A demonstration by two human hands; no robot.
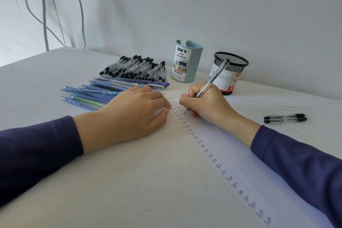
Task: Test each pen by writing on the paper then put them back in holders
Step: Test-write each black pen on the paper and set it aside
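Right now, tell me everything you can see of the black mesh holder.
The black mesh holder is a round cup of black wire mesh, apparently metal, with a solid rim. A white and red label wraps its lower part. It stands upright on the table, to the right of the blue desk organizer and just beyond the right hand. No pens stick out above its rim. The pen in that hand crosses in front of it; whether they touch cannot be told.

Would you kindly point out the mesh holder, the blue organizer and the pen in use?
mesh holder [239, 66]: head view, front mesh wall.
blue organizer [197, 65]: head view, bare right wall.
pen in use [215, 74]: head view, upper barrel.
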